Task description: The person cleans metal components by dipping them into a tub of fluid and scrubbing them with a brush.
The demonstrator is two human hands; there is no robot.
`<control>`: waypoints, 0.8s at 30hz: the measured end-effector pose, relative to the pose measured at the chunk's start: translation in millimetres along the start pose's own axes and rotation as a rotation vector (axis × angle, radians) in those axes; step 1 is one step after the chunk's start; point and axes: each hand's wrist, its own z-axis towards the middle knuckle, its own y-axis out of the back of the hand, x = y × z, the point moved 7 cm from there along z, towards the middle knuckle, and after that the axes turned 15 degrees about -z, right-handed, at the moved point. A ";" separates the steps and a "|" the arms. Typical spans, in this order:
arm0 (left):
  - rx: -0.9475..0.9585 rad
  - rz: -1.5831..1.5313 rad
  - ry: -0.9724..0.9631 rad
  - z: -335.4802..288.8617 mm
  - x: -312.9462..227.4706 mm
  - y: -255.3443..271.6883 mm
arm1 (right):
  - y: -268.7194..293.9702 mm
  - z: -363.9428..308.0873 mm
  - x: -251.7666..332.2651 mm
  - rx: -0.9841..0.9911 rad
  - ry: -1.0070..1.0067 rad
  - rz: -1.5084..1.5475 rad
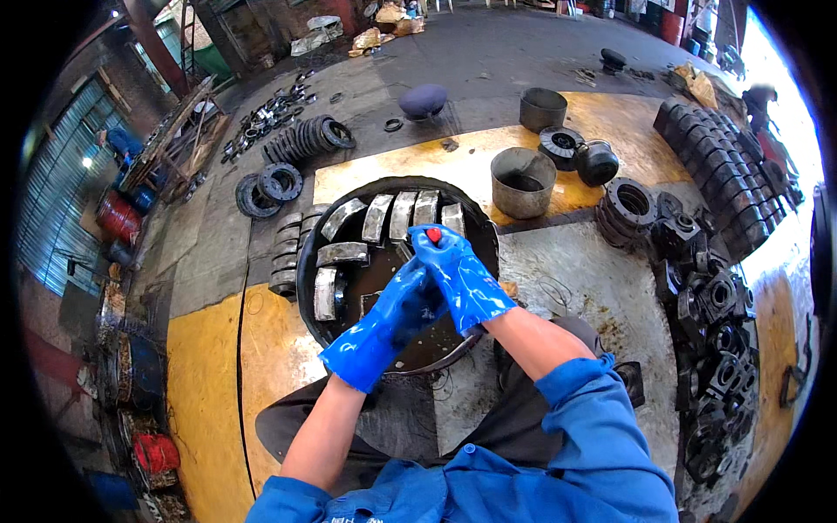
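Note:
Both my hands wear long, wet, shiny blue rubber gloves and meet over a round dark tub (307, 288). My right hand (449, 261) is closed on a thing with a red end (433, 234), which shows at the top of the fist; the rest is hidden. My left hand (405, 301) is closed against the right from below, its fingers partly covered, and what it holds does not show. Murky brown liquid (384, 272) lies in the tub. Several curved metal blocks (402, 214) with pale, scraped faces stand along its inner far and left sides.
More curved blocks (285, 253) stand left of the tub. Beyond it are metal rings (279, 182), an open metal bucket (523, 181) and a purple-topped stool (423, 101). Dark metal castings (719, 296) pile up at right, below stacked black blocks (719, 170). Another person (765, 122) is at far right.

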 end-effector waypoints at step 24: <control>-0.177 0.191 0.039 -15.2 -6.7 -20.0 | -0.7 -24.6 5.8 0.321 -0.018 0.242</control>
